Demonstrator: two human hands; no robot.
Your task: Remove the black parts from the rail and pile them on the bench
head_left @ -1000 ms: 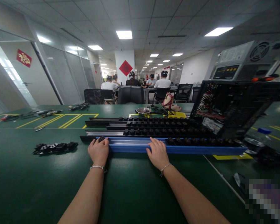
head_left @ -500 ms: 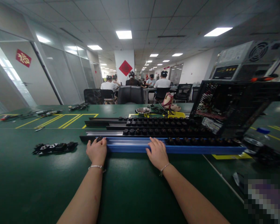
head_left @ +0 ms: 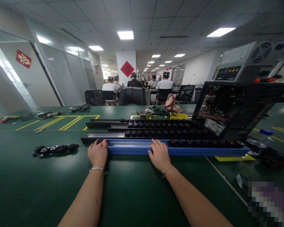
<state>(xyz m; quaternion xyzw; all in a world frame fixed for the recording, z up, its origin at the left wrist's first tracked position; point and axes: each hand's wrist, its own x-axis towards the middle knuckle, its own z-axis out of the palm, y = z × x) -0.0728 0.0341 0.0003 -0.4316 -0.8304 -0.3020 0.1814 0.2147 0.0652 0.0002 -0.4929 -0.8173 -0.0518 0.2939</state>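
Observation:
A long blue channel-shaped rail (head_left: 130,150) lies across the table in front of me, its right part filled with a row of black socket modules (head_left: 203,143). At the rail's left end, my left hand (head_left: 97,153) is closed around a small black socket module (head_left: 99,141), mostly hidden by the fingers. Farther right, my right hand (head_left: 160,153) grips the rail, fingers over the top and thumb at the near side, just left of the module row. More loose black modules (head_left: 56,149) lie in a short line on the green table, left of my left hand.
Behind the blue rail lie several black rails (head_left: 106,135) with modules in them. An open computer case (head_left: 239,107) with power supplies (head_left: 246,60) on top stands at right, near a bottle (head_left: 260,142). A metal bowl (head_left: 145,112) sits farther back. People sit beyond the table.
My left hand has shifted very slightly left, still closed on the module. My right hand and the rail stay in place.

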